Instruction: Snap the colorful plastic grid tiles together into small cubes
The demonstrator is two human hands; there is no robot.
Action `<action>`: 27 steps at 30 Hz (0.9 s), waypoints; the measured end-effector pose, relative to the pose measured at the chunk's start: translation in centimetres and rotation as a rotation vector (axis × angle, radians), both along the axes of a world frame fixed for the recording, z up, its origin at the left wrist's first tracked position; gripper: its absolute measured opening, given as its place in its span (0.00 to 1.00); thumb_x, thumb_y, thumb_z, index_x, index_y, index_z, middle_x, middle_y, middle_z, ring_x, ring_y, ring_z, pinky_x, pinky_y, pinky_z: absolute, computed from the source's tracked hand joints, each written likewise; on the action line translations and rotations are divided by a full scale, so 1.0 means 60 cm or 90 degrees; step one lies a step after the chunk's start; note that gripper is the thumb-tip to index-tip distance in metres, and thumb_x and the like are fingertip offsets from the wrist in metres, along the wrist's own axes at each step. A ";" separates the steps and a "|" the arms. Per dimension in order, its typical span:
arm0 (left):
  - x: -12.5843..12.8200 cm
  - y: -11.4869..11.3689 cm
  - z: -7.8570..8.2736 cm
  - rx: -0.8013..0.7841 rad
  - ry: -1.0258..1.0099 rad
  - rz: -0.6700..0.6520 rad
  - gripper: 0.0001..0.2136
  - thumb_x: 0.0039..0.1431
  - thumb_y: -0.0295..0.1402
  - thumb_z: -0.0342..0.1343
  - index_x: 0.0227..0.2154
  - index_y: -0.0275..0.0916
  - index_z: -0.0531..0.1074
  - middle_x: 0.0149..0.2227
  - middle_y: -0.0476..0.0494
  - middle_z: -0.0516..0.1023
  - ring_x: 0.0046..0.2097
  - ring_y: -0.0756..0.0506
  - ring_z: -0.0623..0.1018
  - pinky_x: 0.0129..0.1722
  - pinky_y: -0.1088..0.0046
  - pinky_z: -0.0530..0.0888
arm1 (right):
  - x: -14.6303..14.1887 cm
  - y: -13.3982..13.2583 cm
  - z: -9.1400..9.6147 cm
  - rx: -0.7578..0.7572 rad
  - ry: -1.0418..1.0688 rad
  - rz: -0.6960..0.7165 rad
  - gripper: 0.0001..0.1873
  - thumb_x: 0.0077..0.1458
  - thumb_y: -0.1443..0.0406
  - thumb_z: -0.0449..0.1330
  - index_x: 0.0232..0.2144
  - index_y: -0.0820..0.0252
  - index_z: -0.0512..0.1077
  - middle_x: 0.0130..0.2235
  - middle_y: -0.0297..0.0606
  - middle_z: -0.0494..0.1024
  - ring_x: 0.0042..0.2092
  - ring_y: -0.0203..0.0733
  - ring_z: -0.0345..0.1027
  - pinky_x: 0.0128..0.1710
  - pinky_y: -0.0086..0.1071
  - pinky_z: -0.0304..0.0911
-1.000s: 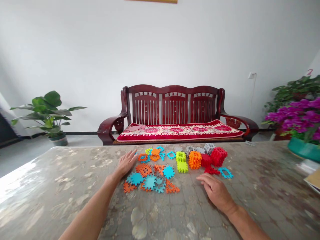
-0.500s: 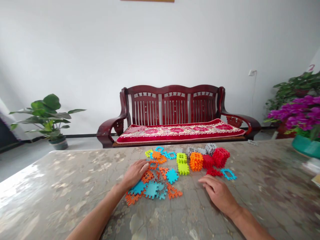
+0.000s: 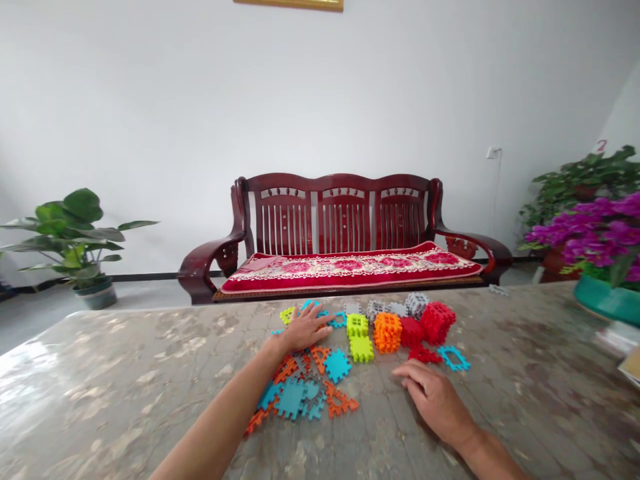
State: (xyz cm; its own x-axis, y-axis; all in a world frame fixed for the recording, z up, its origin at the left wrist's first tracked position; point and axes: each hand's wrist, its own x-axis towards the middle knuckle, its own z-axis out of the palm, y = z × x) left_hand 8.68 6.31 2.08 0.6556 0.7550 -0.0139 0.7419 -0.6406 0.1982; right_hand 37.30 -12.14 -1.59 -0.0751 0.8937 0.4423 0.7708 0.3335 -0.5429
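Observation:
My left hand (image 3: 306, 328) is open, its fingers spread palm-down over the back of a pile of flat interlocking plastic pieces. It hides part of that pile. Beside its fingertips is a blue frame piece (image 3: 339, 320). Nearer me are a blue notched square (image 3: 291, 398), a solid blue piece (image 3: 337, 365) and an orange triangle (image 3: 340, 400). My right hand (image 3: 435, 400) rests on the table with nothing in it, index finger stretched out and thumb slightly apart. Just beyond it are red pieces (image 3: 424, 354) and a blue square frame (image 3: 454, 359).
Sorted stacks stand at the back: yellow-green (image 3: 361, 348), orange (image 3: 387, 333), red (image 3: 438, 322) and grey (image 3: 417, 305). The patterned table (image 3: 150, 387) has a teal flower pot (image 3: 605, 300) at right. Behind it is a wooden bench (image 3: 345, 213).
My left hand has moved forward and right from the pile's left side, its fingers now spread over the back pieces. My right hand has stayed nearly still. The view has shifted slightly.

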 end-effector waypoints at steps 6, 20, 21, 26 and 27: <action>-0.009 -0.021 0.017 -0.013 0.026 -0.061 0.25 0.63 0.55 0.36 0.61 0.62 0.58 0.67 0.47 0.56 0.67 0.32 0.54 0.61 0.40 0.49 | -0.001 0.000 0.006 -0.006 0.004 -0.004 0.14 0.55 0.69 0.51 0.34 0.53 0.76 0.37 0.37 0.80 0.42 0.43 0.74 0.42 0.33 0.68; -0.083 -0.034 0.023 0.033 -0.079 -0.012 0.25 0.64 0.53 0.38 0.56 0.52 0.69 0.62 0.46 0.66 0.64 0.41 0.62 0.63 0.59 0.54 | -0.001 -0.002 0.006 0.012 -0.015 0.001 0.15 0.54 0.70 0.50 0.35 0.54 0.77 0.38 0.37 0.80 0.42 0.42 0.74 0.42 0.33 0.68; -0.087 -0.026 0.020 0.032 -0.083 0.026 0.25 0.63 0.53 0.38 0.57 0.53 0.67 0.65 0.46 0.62 0.65 0.39 0.60 0.64 0.56 0.52 | -0.001 -0.002 0.005 0.014 -0.016 0.003 0.16 0.54 0.70 0.50 0.36 0.54 0.77 0.39 0.37 0.80 0.42 0.42 0.74 0.42 0.33 0.68; -0.094 -0.007 0.002 -0.054 -0.041 0.074 0.27 0.64 0.53 0.36 0.61 0.53 0.60 0.67 0.46 0.55 0.67 0.37 0.55 0.64 0.50 0.48 | 0.000 0.000 0.003 -0.009 -0.018 -0.009 0.14 0.54 0.69 0.51 0.35 0.55 0.77 0.39 0.37 0.80 0.42 0.42 0.73 0.43 0.33 0.67; -0.092 -0.009 0.000 -0.059 -0.040 0.062 0.26 0.64 0.52 0.36 0.61 0.53 0.61 0.67 0.47 0.56 0.67 0.38 0.55 0.64 0.52 0.48 | 0.000 0.000 0.003 -0.015 -0.018 -0.010 0.14 0.54 0.69 0.51 0.35 0.55 0.77 0.38 0.37 0.80 0.42 0.42 0.73 0.43 0.33 0.67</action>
